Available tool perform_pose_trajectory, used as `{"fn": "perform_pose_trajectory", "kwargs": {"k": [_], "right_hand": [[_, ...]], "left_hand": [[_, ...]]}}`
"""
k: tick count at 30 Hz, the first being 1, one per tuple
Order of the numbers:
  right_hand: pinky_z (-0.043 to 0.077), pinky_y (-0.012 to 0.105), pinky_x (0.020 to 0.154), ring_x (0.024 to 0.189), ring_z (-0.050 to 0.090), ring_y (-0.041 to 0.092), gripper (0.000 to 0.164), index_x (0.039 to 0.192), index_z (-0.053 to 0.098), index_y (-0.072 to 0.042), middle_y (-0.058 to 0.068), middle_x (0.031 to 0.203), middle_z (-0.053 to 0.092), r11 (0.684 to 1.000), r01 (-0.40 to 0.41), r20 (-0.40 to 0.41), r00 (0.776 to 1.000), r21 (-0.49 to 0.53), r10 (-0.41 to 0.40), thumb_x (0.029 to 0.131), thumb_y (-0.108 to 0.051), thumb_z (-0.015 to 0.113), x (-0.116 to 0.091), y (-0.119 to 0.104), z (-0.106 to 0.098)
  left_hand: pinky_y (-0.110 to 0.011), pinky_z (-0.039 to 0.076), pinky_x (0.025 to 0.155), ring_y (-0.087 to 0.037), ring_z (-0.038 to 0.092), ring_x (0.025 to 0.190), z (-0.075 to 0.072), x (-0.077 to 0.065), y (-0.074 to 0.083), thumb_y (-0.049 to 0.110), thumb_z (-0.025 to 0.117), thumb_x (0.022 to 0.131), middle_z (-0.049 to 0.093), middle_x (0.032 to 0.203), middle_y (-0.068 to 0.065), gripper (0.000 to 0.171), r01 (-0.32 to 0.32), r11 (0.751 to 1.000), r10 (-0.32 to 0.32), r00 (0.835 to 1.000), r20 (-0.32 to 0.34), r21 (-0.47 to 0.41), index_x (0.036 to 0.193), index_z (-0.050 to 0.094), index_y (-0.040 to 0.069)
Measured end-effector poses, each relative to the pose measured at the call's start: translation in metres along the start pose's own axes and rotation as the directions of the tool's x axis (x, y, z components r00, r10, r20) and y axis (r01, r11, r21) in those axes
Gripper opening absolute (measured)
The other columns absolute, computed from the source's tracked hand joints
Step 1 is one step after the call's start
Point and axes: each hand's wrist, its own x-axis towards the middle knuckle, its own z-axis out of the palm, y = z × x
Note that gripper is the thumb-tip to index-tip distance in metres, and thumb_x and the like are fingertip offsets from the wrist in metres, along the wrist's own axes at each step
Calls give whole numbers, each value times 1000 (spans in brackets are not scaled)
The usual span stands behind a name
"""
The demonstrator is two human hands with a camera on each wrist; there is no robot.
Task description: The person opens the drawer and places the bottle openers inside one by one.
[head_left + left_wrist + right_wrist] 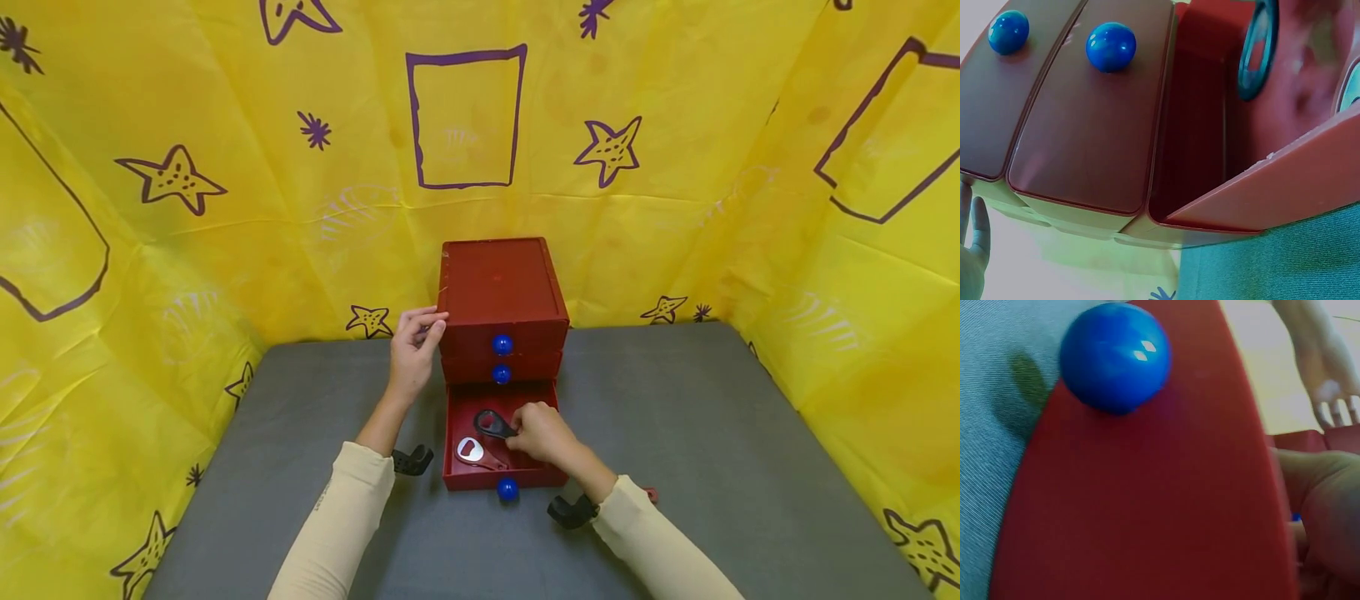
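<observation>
A red cabinet (498, 283) with blue knobs stands on the grey table, its bottom drawer (468, 481) pulled out. My right hand (543, 432) reaches into that drawer and pinches the handle end of a black bottle opener (480, 432). Beside it on the drawer floor lies a second bottle opener (470, 450) with a silver head and dark red handle. My left hand (412, 354) rests its fingertips on the cabinet's upper left edge, fingers fairly straight. In the left wrist view, the black opener's ring (1257, 50) hangs inside the drawer. The right wrist view hides the opener behind the drawer front (1147, 487).
Two upper drawers with blue knobs (502, 344) are closed. A small red piece (652, 495) shows on the table behind the right sleeve. Yellow patterned cloth (262, 167) walls in the grey table (675, 400) at the back and sides.
</observation>
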Motion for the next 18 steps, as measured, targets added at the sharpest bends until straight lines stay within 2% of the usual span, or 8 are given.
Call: {"fn": "perform_pose_trajectory", "kwargs": {"k": [3, 8, 11, 14, 18], "right_hand": [[30, 25, 49, 51, 42, 14, 31, 54, 53, -11, -5, 51, 44, 997, -54, -28, 998, -63, 52, 71, -16, 79, 2, 0, 7], [41, 33, 52, 54, 53, 23, 26, 57, 57, -8, 7, 59, 60, 983, -119, -48, 992, -141, 113, 70, -14, 79, 5, -2, 17], [45, 35, 54, 56, 56, 24, 19, 64, 63, -4, 12, 66, 65, 979, -138, -32, 990, -151, 134, 70, -11, 79, 6, -2, 22], [48, 33, 54, 56, 54, 22, 18, 69, 65, -3, 11, 68, 65, 978, -152, -14, 988, -145, 152, 71, -12, 80, 6, -1, 25], [43, 30, 51, 54, 50, 18, 22, 64, 63, -6, 6, 60, 60, 987, -127, -31, 992, -100, 125, 74, -15, 80, 2, 0, 20]], "left_hand": [[-10, 46, 81, 0, 53, 104, 0, 1, -3, 3, 63, 93, 55, 120, -24, 19, -7, 1000, 7, 1000, -3, -6, 106, 68, -8], [-12, 48, 81, -3, 54, 105, -1, 0, -4, 5, 63, 93, 56, 118, -21, 18, -18, 1000, 18, 1000, -1, -7, 106, 69, -7], [-12, 47, 81, -2, 53, 104, -1, 1, -3, 3, 62, 93, 55, 119, -22, 18, -10, 1000, 10, 1000, -1, -5, 106, 68, -8], [-10, 46, 81, 0, 52, 104, 0, 0, -1, 1, 62, 93, 54, 120, -25, 18, -2, 1000, 2, 1000, 0, -7, 106, 68, -10], [-9, 45, 79, 2, 51, 103, 1, -2, 12, -3, 60, 92, 53, 120, -31, 18, -13, 1000, 13, 1000, 8, -3, 106, 66, -14]]}}
